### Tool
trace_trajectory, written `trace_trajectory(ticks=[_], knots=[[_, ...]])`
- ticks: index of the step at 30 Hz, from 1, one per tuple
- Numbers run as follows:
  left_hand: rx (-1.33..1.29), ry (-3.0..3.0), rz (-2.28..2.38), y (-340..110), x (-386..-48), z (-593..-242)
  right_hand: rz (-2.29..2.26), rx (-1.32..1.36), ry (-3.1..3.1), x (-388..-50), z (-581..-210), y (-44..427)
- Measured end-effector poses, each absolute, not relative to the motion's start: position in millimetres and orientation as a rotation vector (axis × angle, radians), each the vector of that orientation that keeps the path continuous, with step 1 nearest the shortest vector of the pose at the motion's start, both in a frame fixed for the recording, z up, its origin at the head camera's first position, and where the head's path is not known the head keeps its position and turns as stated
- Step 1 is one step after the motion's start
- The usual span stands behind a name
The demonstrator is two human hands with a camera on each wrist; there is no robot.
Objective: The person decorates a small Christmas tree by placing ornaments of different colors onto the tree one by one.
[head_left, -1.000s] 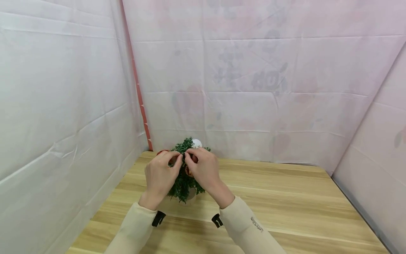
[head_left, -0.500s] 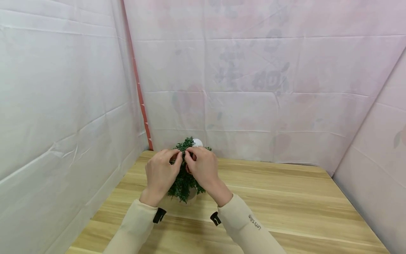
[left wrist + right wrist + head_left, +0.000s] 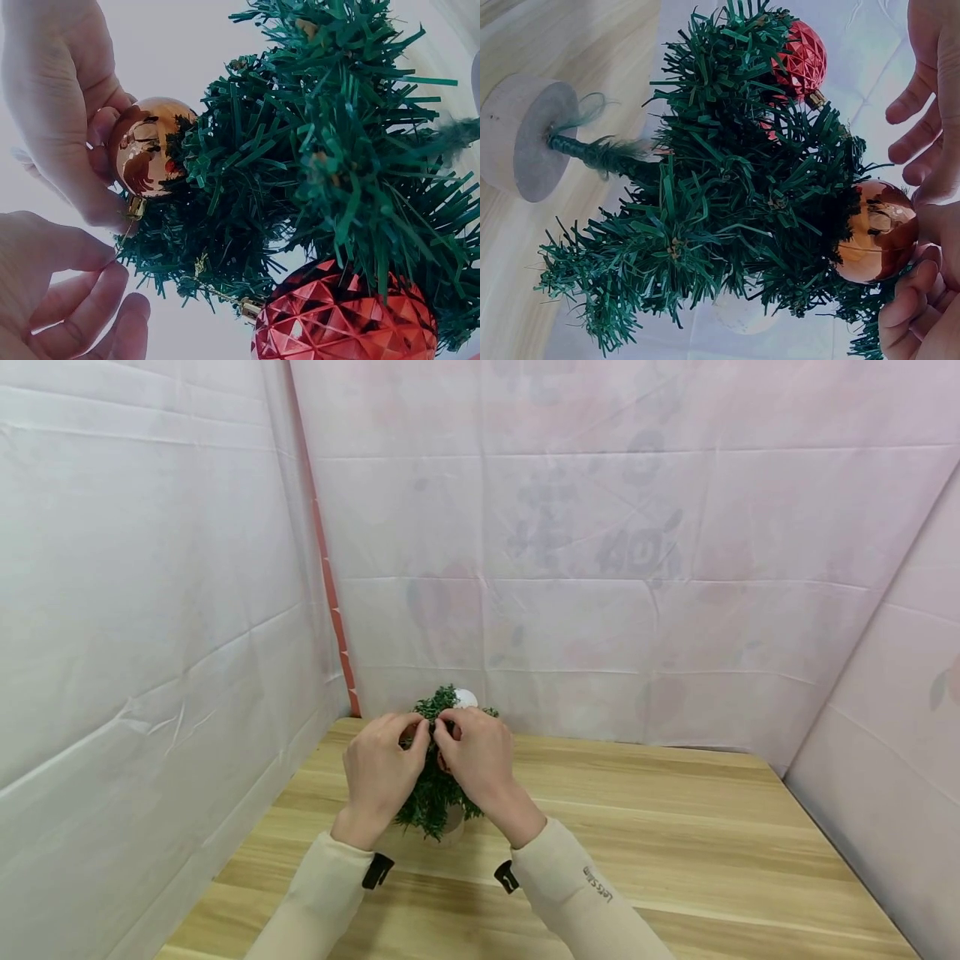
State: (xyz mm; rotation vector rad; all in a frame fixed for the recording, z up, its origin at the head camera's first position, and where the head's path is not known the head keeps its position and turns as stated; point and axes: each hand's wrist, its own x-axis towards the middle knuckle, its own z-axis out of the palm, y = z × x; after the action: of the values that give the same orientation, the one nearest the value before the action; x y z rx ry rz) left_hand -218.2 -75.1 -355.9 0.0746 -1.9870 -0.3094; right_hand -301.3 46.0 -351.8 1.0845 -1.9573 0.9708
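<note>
A small green artificial Christmas tree stands in front of me. A shiny copper-coloured bauble with a gold cap hangs near its top. My left hand pinches the bauble's thin gold string between thumb and index finger. My right hand is beside the bauble, thumb and index finger pinched together at the string near the cap, its other fingers curled against the bauble. In the left wrist view a faceted red bauble hangs lower on the tree. The hands hide part of the tree in the head view.
The tree's round pale base rests on the wood-grain table. A white ball ornament shows behind the tree. Pale printed cloth hangs along the back and sides.
Both hands stay almost in place at the top of the tree. The right forearm has shifted slightly to the left.
</note>
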Motion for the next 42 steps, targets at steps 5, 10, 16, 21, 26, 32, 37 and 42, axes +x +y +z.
trace_trajectory(ticks=[5,10,16,21,26,32,37,42], knots=[[0.093,-2.004,-0.315,-74,-217,-356,0.956,1.093,-1.953,-301,-352,45],[0.117,-2.034,-0.297,-73,-216,-359,0.907,1.108,-1.964,-301,-355,46],[0.121,-2.041,-0.292,-72,-217,-364,0.862,1.123,-1.952,-303,-359,48],[0.117,-2.065,-0.299,-69,-218,-364,0.863,1.156,-1.95,-305,-360,51],[0.116,-2.087,-0.293,-68,-218,-365,0.847,1.181,-1.959,-306,-360,54],[0.107,-2.084,-0.277,-68,-218,-365,0.851,1.174,-1.97,-306,-361,55],[0.094,-2.079,-0.269,-68,-218,-366,0.862,1.17,-1.971,-304,-361,57],[0.086,-2.087,-0.27,-67,-218,-366,0.929,1.191,-1.978,-302,-359,64]])
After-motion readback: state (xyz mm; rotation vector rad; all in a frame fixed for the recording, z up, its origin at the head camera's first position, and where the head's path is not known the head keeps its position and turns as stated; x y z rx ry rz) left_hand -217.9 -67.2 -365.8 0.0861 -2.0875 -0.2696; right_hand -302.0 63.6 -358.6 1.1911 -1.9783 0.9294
